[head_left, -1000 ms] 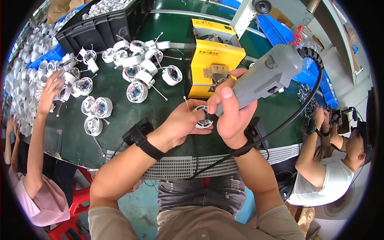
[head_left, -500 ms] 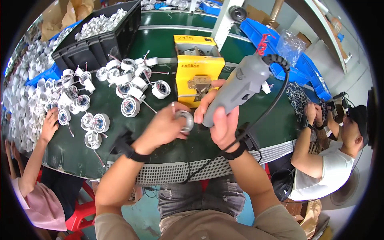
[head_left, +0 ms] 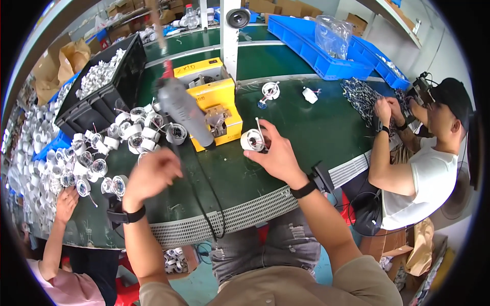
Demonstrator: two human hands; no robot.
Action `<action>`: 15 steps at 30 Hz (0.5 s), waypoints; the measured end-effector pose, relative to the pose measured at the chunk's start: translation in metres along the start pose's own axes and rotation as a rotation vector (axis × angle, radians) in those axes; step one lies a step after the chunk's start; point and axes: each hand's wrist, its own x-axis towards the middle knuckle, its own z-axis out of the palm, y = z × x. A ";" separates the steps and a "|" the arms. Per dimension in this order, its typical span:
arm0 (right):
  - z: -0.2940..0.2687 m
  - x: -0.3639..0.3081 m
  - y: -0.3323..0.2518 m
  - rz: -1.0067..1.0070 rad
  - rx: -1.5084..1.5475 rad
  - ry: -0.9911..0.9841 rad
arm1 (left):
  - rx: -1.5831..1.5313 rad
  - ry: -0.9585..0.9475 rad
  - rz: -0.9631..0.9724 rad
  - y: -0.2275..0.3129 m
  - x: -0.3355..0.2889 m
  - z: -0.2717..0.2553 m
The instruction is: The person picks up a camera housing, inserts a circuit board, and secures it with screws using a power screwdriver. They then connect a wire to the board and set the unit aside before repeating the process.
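My right hand [head_left: 279, 157] grips a round white lamp housing [head_left: 251, 141] between thumb and fingers, above the green work surface. Its open side faces up, and a thin white wire stands up from it. Smeared by motion, my left hand [head_left: 155, 174] is over the near left of the surface; I cannot make out its fingers well. A grey electric screwdriver [head_left: 185, 111] hangs tilted beyond my hands, touched by neither, its black cable running down toward me. Behind it stands a yellow box [head_left: 217, 104] with a metal fitting on its front.
Several white housings [head_left: 133, 130] lie left of the screwdriver, before a black crate [head_left: 109, 94] of small white parts. Two loose parts [head_left: 270, 91] sit at the far right, near blue trays [head_left: 326, 56]. A co-worker [head_left: 418, 168] handles dark parts at right; another's hand [head_left: 66, 204] is at left.
The screwdriver has left my right hand and hangs farther left. The housing has passed from my left hand to my right. My left hand has moved left, and the view has shifted.
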 end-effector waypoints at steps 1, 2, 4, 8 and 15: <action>-0.002 -0.002 -0.004 -0.019 0.173 -0.022 | -0.109 -0.233 0.044 0.005 0.000 0.014; -0.002 -0.009 -0.009 -0.071 0.229 -0.027 | -0.087 -0.237 0.160 0.015 0.000 0.027; 0.000 -0.030 -0.013 0.047 0.528 -0.185 | 0.014 -0.059 0.490 0.037 0.004 0.066; 0.014 -0.052 -0.021 0.101 0.725 -0.370 | 0.277 0.170 0.909 0.026 0.011 0.106; 0.000 -0.054 -0.022 0.294 0.978 -0.386 | 0.145 0.179 0.857 0.028 0.008 0.101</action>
